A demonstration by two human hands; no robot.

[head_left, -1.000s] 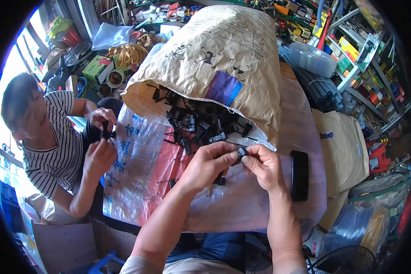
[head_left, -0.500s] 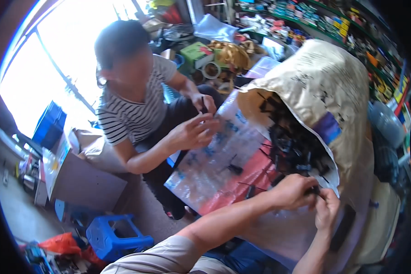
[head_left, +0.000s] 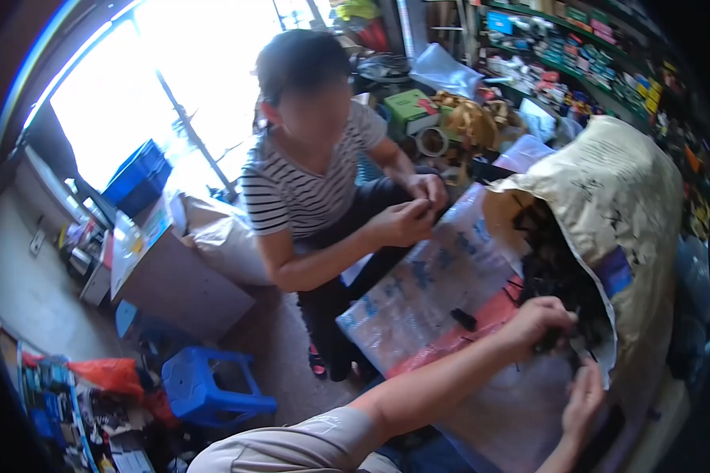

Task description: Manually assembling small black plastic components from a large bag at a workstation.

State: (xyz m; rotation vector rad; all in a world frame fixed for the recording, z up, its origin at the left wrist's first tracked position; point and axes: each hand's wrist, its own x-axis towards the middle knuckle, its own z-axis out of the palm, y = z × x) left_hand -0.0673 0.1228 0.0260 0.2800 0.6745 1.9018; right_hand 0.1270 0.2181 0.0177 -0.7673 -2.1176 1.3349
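Covered desk (head_left: 398, 315) with open sack (head_left: 623, 181): part handling at the mouth.
The sack lies on its side, a dark heap (head_left: 558, 260) showing inside. Left hand (head_left: 538, 322): fingers curled, grip pinching a black part (head_left: 546, 341) in front of the mouth; blur hides its outline. Right hand (head_left: 582, 396): fingers partly extended near the sack's lower edge; whether this grip pinches anything cannot be told. A loose part (head_left: 464, 319) rests on the desk. For best control, steady the black part with the left fingertips, bring the right fingers close, and work clear of the heap to avoid snagging.
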